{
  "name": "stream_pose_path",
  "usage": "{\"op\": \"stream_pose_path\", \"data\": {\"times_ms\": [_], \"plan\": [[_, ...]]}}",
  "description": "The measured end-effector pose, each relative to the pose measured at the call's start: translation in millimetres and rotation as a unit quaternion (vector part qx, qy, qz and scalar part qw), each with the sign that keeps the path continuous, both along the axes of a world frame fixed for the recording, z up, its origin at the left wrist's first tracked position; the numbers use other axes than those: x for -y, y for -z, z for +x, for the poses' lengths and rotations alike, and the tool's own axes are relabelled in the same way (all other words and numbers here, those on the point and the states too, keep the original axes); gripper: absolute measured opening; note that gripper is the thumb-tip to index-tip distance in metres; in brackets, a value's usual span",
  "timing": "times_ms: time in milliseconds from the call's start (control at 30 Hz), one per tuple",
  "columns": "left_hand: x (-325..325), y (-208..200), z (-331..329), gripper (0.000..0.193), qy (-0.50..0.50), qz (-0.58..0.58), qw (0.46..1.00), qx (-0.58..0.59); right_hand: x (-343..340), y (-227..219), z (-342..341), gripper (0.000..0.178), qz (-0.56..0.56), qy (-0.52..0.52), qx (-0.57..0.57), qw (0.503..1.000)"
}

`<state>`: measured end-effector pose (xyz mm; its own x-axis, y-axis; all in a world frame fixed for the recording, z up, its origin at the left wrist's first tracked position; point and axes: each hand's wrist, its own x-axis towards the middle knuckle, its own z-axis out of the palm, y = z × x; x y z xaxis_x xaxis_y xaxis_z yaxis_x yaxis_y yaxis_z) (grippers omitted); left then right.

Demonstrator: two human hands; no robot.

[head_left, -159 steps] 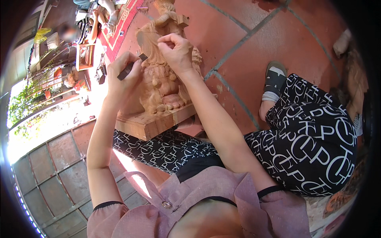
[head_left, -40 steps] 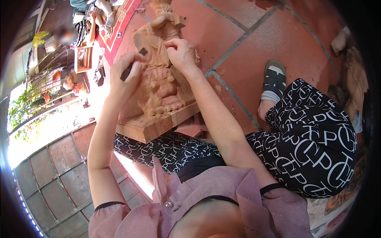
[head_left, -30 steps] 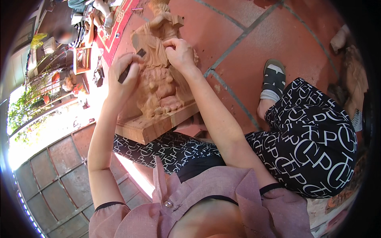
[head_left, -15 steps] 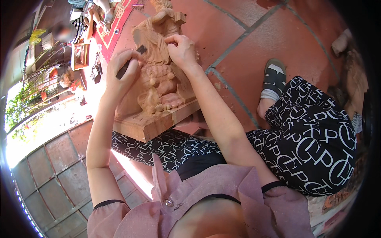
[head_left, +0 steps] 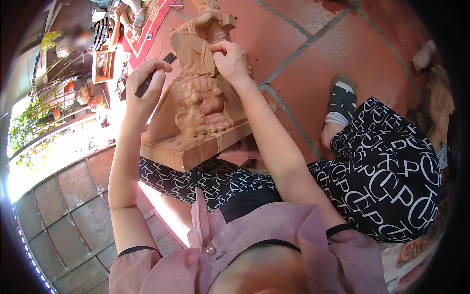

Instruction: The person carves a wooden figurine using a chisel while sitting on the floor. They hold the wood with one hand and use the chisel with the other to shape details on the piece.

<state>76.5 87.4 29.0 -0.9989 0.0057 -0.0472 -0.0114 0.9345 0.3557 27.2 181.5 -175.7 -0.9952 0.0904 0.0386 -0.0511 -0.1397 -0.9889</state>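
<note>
In the head view I see the left hand (head_left: 147, 81) gripping a dark strip (head_left: 143, 89) beside the wooden carving (head_left: 201, 93) before the patterned trousers (head_left: 215, 182), the right hand (head_left: 232, 62) curled at its upper part, any hold hidden, in what I judge a surface-working step whose next stroke needs strip against wood.
</note>
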Motion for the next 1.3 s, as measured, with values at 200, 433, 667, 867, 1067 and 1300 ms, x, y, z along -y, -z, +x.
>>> {"op": "stream_pose_path", "data": {"times_ms": [200,433,667,867,1067,1300], "plan": [[-7.7,11.6,0.1,0.016,0.005,0.006,1.000,0.003,-1.3,-5.2,0.2,0.017,-0.016,-0.020,0.027,0.999],[-16.6,10.1,-1.8,0.017,0.023,-0.040,0.998,0.046,-0.5,-3.1,0.7,0.019,-0.028,-0.021,0.027,0.999],[-23.8,11.6,-4.2,0.018,-0.023,0.010,0.999,0.047,3.0,-5.7,1.8,0.016,-0.011,0.018,0.017,1.000],[-12.4,10.6,-9.7,0.016,-0.014,-0.023,0.994,0.105,-1.3,-2.3,0.9,0.020,-0.009,-0.023,-0.002,1.000],[-8.4,17.5,-9.7,0.016,0.044,-0.016,0.999,0.009,-1.5,-12.3,5.7,0.020,0.038,-0.008,0.015,0.999],[-3.6,14.3,-12.8,0.015,-0.012,0.012,0.999,0.038,1.9,-5.2,3.3,0.020,0.037,-0.001,0.007,0.999]]}}
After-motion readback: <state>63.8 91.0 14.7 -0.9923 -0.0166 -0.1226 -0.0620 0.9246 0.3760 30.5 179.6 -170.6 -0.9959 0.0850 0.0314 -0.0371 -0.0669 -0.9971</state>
